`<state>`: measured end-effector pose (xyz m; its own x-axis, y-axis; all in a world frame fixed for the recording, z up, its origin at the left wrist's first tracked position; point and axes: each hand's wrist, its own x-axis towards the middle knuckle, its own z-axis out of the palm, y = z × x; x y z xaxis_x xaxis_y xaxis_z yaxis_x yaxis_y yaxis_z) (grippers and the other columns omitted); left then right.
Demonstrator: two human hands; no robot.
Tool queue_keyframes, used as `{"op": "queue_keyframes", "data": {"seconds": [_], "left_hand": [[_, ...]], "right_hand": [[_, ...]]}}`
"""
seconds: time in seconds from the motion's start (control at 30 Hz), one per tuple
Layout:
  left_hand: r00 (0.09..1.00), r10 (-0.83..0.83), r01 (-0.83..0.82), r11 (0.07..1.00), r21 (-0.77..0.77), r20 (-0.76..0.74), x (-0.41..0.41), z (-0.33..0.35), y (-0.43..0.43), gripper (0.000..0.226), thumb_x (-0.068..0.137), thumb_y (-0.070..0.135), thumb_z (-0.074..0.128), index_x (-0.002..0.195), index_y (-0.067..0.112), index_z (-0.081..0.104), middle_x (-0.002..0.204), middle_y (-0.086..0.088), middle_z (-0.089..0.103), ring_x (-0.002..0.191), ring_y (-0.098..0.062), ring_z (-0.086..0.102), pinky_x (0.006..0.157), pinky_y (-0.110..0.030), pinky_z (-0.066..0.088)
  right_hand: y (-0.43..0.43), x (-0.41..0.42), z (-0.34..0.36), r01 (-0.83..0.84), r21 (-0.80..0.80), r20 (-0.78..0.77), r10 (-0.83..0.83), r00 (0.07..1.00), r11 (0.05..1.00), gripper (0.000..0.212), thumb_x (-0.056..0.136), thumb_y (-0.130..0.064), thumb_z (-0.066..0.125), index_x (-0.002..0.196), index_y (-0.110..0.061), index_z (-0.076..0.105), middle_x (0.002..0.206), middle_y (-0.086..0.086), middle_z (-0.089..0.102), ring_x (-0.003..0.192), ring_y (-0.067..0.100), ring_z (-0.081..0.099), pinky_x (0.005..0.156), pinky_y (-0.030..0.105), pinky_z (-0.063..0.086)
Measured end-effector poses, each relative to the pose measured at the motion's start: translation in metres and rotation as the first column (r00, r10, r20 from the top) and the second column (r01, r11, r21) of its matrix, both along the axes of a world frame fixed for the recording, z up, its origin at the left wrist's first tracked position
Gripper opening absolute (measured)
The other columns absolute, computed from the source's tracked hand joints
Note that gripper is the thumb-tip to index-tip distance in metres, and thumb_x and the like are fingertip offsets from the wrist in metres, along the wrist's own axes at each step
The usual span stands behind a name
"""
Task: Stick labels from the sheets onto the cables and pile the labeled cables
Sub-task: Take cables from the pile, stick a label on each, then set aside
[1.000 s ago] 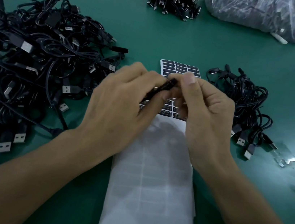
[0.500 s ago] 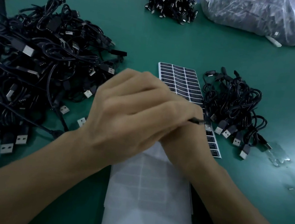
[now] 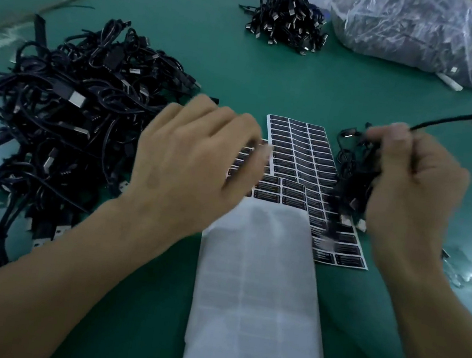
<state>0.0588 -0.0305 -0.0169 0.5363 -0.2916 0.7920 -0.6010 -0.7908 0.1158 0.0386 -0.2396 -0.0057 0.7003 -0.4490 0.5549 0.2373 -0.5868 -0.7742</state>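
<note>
Since before, our hands have parted: right hand (image 3: 414, 197) pinches cable (image 3: 461, 118) over right pile (image 3: 350, 176); left hand (image 3: 195, 158), spread empty, nearer label sheet (image 3: 302, 148).

I'm at a factory-style packing or assembly bench: a wide green work mat (image 3: 204, 53) covers the table, with big heaps of identical black USB cables (image 3: 53, 129) on my left and another bundle (image 3: 287, 19) further back. A clear plastic bag (image 3: 421, 35) stuffed with more cables sits at the far right. Sheets of small black labels (image 3: 302, 154) and peeled white backing paper (image 3: 256, 303) lie in front of me.
</note>
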Motion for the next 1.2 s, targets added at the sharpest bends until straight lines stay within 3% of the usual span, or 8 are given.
{"op": "queue_keyframes", "data": {"seconds": [0.17,0.33,0.47,0.63,0.83,1.0,1.13,1.2], "left_hand": [[0.897,0.406,-0.359,0.899,0.249,-0.172,0.021,-0.003,0.025,0.023,0.091,0.027,0.066,0.109,0.013,0.066,0.112,-0.012,0.057,0.103,-0.036,0.05,0.086,-0.049,0.039],[0.811,0.557,-0.493,0.815,0.305,-0.179,0.031,-0.003,0.04,0.043,0.089,0.04,0.065,0.116,0.006,0.065,0.123,-0.017,0.053,0.109,-0.04,0.046,0.087,-0.052,0.035],[0.749,0.624,-0.526,0.765,0.371,-0.224,0.033,-0.006,0.043,0.043,0.096,0.041,0.048,0.108,0.007,0.072,0.119,-0.014,0.062,0.112,-0.04,0.045,0.089,-0.05,0.035],[0.785,0.575,-0.492,0.805,0.332,-0.231,0.033,-0.011,0.045,0.028,0.099,0.025,0.049,0.105,0.01,0.072,0.113,-0.011,0.064,0.107,-0.039,0.047,0.087,-0.05,0.034],[0.92,0.384,-0.377,0.922,0.091,-0.081,0.028,-0.006,0.041,0.035,0.109,0.037,0.038,0.12,0.024,0.068,0.103,-0.005,0.07,0.095,-0.035,0.06,0.086,-0.047,0.034],[0.979,0.007,-0.011,1.0,0.021,0.205,0.02,0.0,0.026,0.031,0.108,0.029,0.049,0.117,0.014,0.074,0.081,-0.01,0.068,0.074,-0.031,0.061,0.069,-0.045,0.045],[0.979,-0.173,0.155,0.975,0.158,0.106,0.014,0.0,0.019,0.028,0.107,0.024,0.05,0.113,0.011,0.074,0.074,-0.011,0.057,0.066,-0.028,0.053,0.044,-0.041,0.044],[0.988,-0.153,0.144,0.966,0.215,0.024,0.013,0.0,0.018,0.03,0.106,0.028,0.048,0.112,0.015,0.073,0.076,-0.007,0.057,0.07,-0.027,0.056,0.041,-0.038,0.042]], "right_hand": [[-0.034,0.002,0.003,0.254,-0.127,-0.135,-0.27,0.953,0.959,0.043,0.095,-0.041,0.05,0.082,-0.005,0.068,0.07,0.018,0.066,0.057,0.028,0.053,0.063,0.038,0.05],[-0.05,0.005,-0.002,0.331,0.058,-0.254,-0.307,0.917,0.942,0.044,0.095,-0.035,0.06,0.136,-0.018,0.057,0.097,-0.005,0.067,0.08,0.008,0.062,0.088,0.034,0.051],[-0.041,0.004,-0.004,0.333,0.028,-0.188,-0.322,0.928,0.943,0.053,0.095,-0.026,0.058,0.145,-0.021,0.043,0.125,0.001,0.055,0.107,0.018,0.056,0.089,0.016,0.041],[-0.013,-0.004,-0.001,0.268,-0.27,-0.006,-0.28,0.96,0.925,0.035,0.091,-0.027,0.058,0.125,-0.019,0.064,0.132,0.004,0.046,0.122,0.014,0.037,0.103,0.024,0.027],[0.008,-0.006,-0.014,0.03,-0.437,-0.065,-0.065,0.996,0.899,0.019,0.093,-0.017,0.062,0.109,-0.014,0.073,0.105,0.001,0.061,0.104,0.026,0.055,0.087,0.011,0.027],[0.014,-0.007,-0.019,-0.178,-0.444,-0.119,0.139,0.983,0.878,0.033,0.09,-0.025,0.068,0.122,-0.017,0.066,0.098,-0.008,0.06,0.092,0.016,0.058,0.085,0.021,0.041],[0.021,-0.009,-0.024,-0.452,-0.274,-0.2,0.409,0.89,0.849,0.063,0.083,-0.042,0.074,0.139,-0.026,0.052,0.088,-0.015,0.066,0.077,0.004,0.06,0.071,0.008,0.04],[0.027,-0.011,-0.026,-0.518,-0.184,-0.156,0.496,0.854,0.835,0.055,0.083,-0.043,0.073,0.133,-0.026,0.057,0.081,-0.015,0.068,0.071,0.0,0.059,0.068,0.006,0.04]]}}
